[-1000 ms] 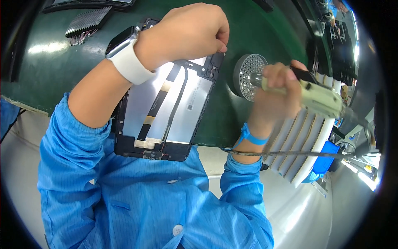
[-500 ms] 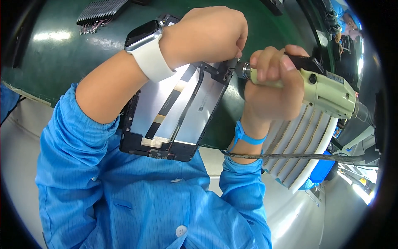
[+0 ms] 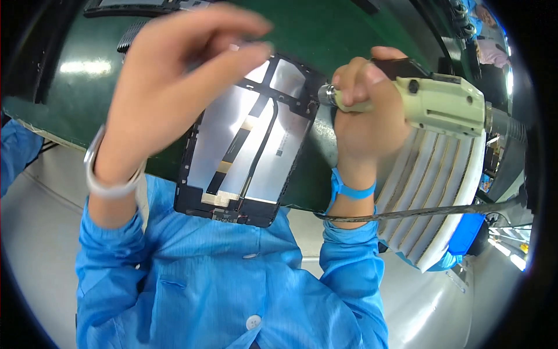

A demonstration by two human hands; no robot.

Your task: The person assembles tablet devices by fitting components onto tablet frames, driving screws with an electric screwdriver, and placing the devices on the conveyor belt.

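Observation:
An opened tablet-like device (image 3: 285,142), with a black frame, silver inner plates and dark ribbon cables, lies on the dark green table (image 3: 75,110) in front of me. My left hand (image 3: 168,87) hovers over its upper left part, blurred, with thumb and fingers apart and nothing seen between them. It wears a watch on a pale band. At the device's right edge, my right hand (image 3: 372,113) is wrapped around a pale green electric screwdriver (image 3: 444,104). The tool lies nearly level, its silver nose beside the frame's upper right side; the bit's tip is too small to make out.
A black cable (image 3: 407,217) runs from my blue wrist strap to the right. Beyond it stands a white slotted stack (image 3: 433,195), with a blue bin (image 3: 467,232) behind. Dark frame parts (image 3: 122,9) and a black ribbed stack (image 3: 129,36) lie at the far left. Another person (image 3: 493,52) shows far right.
My left hand has swung left, away from the device's upper right corner, and its fingers have spread. The screwdriver has shifted slightly left in view. More of the device's upper part shows.

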